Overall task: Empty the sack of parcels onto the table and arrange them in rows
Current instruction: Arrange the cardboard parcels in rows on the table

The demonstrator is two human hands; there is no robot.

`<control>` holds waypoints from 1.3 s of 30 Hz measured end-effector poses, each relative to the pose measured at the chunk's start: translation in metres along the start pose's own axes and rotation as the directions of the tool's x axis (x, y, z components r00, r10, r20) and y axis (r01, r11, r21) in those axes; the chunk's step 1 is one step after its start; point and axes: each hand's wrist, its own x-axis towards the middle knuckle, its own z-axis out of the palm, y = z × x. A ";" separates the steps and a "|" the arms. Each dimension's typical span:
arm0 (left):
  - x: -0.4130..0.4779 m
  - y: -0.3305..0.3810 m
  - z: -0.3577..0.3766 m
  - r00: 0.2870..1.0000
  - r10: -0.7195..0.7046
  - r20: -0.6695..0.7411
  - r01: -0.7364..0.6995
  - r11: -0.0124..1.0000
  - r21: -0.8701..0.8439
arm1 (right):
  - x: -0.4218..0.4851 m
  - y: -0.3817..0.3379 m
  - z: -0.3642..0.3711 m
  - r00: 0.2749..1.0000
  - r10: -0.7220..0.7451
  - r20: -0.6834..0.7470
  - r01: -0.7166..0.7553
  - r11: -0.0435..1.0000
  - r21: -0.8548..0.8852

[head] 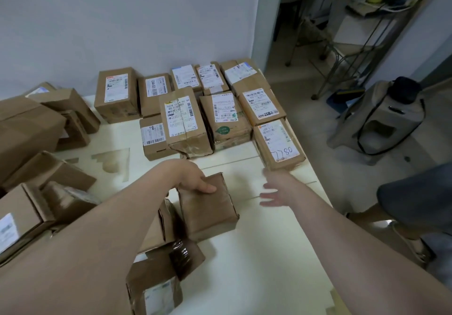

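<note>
My left hand (193, 177) grips the top of a plain brown parcel (210, 212) that stands on the white table (264, 253), thumb on its upper face. My right hand (276, 190) hovers open, fingers spread, just right of that parcel and apart from it. Labelled cardboard parcels lie in rows at the table's far right, among them one marked 7780 (278, 143). Loose, unsorted parcels (49, 172) are heaped on the left. No sack is in view.
Another taped parcel (159, 278) lies near the front edge under my left forearm. The table's right edge runs beside the 7780 parcel. On the floor to the right stand a grey bag (381, 119) and a wire rack (354, 45); a person's leg (415, 199) is close.
</note>
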 end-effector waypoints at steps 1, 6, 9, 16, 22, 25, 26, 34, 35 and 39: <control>-0.001 -0.001 0.000 1.000 -0.008 0.003 0.008 0.998 -0.059 | -0.008 0.005 0.007 0.988 0.097 0.122 -0.085 0.991 -0.107; -0.006 0.007 0.001 0.999 -0.052 -0.003 0.041 0.817 -0.574 | -0.023 0.011 0.032 0.872 0.257 0.416 -0.146 0.949 -0.279; -0.002 0.010 -0.007 0.979 -0.090 -0.185 -0.077 0.677 -0.732 | -0.023 0.002 0.027 0.911 0.071 0.406 -0.042 0.996 -0.079; 0.002 0.018 0.003 0.992 -0.078 -0.100 -0.062 0.394 -0.917 | -0.018 0.000 0.014 0.981 -0.092 0.168 0.107 0.991 -0.085; 0.022 0.030 0.028 0.999 0.036 0.016 -0.002 0.454 -0.891 | -0.015 0.021 0.021 0.989 -0.086 0.118 0.078 0.995 0.069; 0.031 0.041 0.027 0.991 0.053 -0.124 -0.135 0.349 -0.927 | -0.009 0.017 0.020 0.985 -0.172 -0.002 0.168 0.956 0.240; 0.031 0.045 0.027 0.988 0.050 -0.147 -0.155 0.329 -0.931 | -0.006 0.015 0.020 0.980 -0.195 -0.023 0.194 0.940 0.281; 0.029 0.053 0.031 0.986 0.042 -0.160 -0.164 0.355 -0.920 | 0.001 0.006 0.014 0.958 -0.271 -0.091 0.286 0.885 0.368; 0.026 0.052 0.030 0.985 0.038 -0.168 -0.170 0.382 -0.908 | 0.002 0.005 0.014 0.961 -0.250 -0.122 0.277 0.899 0.338; 0.008 0.044 0.025 0.973 -0.043 -0.227 -0.173 0.516 -0.839 | 0.005 0.004 0.012 0.956 -0.210 -0.207 0.254 0.943 0.217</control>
